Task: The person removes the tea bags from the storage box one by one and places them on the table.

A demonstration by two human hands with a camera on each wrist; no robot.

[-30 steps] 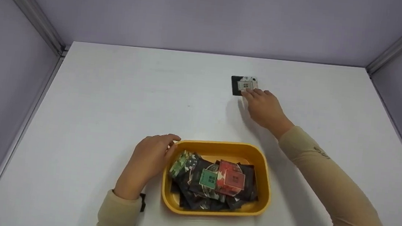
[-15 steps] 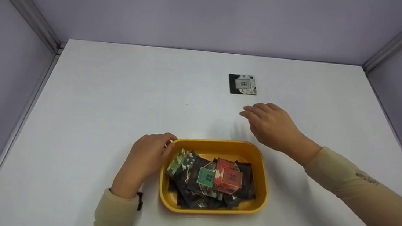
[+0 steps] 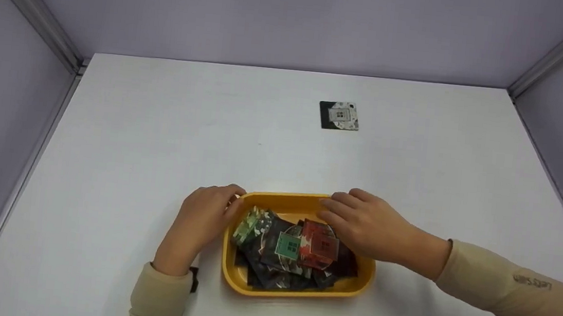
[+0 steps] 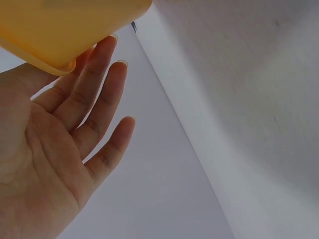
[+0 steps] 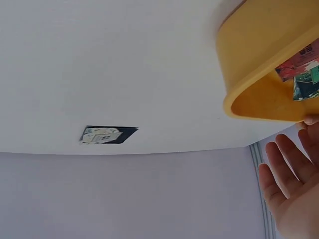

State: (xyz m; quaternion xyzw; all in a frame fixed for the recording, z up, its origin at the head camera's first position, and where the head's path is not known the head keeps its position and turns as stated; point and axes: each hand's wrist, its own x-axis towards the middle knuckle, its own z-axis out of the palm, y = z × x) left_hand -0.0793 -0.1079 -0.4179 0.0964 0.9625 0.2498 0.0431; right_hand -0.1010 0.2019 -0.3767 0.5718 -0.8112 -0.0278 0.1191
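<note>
A yellow tray (image 3: 276,293) holds a pile of small square packets, mostly black. On top lie a red one (image 3: 323,250) and a green-labelled one (image 3: 287,246); a leafy green one (image 3: 250,224) leans at the left. My left hand (image 3: 206,215) grips the tray's far left corner, its thumb by the inside and its fingers outside, as the left wrist view shows. Over the tray's right side, my right hand (image 3: 365,223) has loosely bent fingers and hides part of the rim. In the right wrist view, the right hand (image 5: 294,184) shows its palm, with nothing in it.
A black and white square packet (image 3: 339,115) lies flat toward the back of the white table (image 3: 160,131). Grey-lilac walls (image 3: 295,20) enclose the back and both sides.
My right hand has left the black and white packet at the back and come toward me, over the tray's right side. The left hand has stayed at the tray's corner.
</note>
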